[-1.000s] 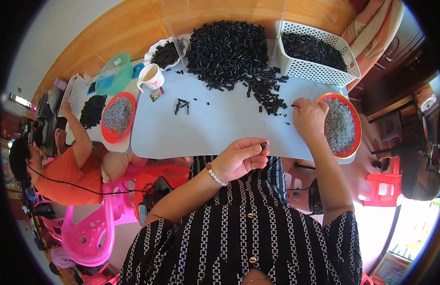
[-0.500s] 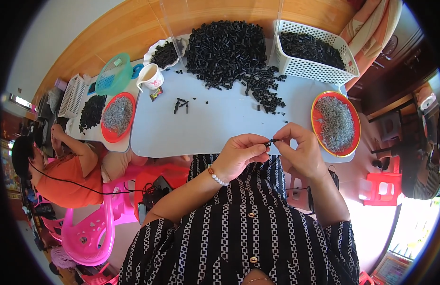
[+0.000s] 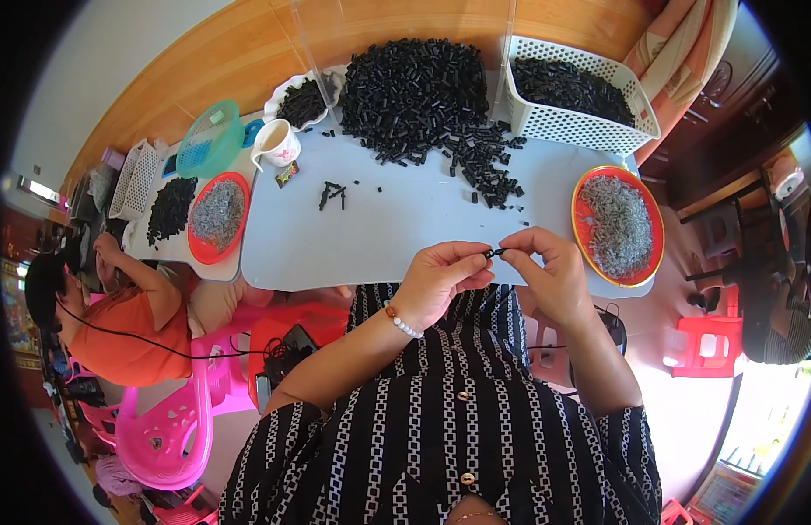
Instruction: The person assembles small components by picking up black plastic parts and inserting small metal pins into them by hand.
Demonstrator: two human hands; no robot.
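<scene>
Over the near edge of the table (image 3: 335, 249), my left hand (image 3: 436, 284) pinches a small black plastic piece (image 3: 490, 254) between thumb and fingertips. My right hand (image 3: 556, 276) grips a thin black part at the other end, and the two parts meet between my fingertips. Their exact shape is too small to make out. A large heap of short black plastic tubes (image 3: 414, 96) spreads over the far middle of the table. Some black pieces (image 3: 333, 192) lie apart, left of centre. To the right, a red plate with a yellow rim (image 3: 584, 243) holds many small silvery pieces (image 3: 617, 226).
A white perforated basket (image 3: 589, 129) of black parts stands far right. A patterned cup (image 3: 279, 149) and a white scalloped dish (image 3: 274, 103) stand far left. At the left, a person in orange (image 3: 130, 332) sits by another red plate (image 3: 194, 241) of silvery pieces.
My fingertips have shifted slightly left and up with the black parts. My right fingers have turned a little toward the left hand. The piles and containers stay put.
</scene>
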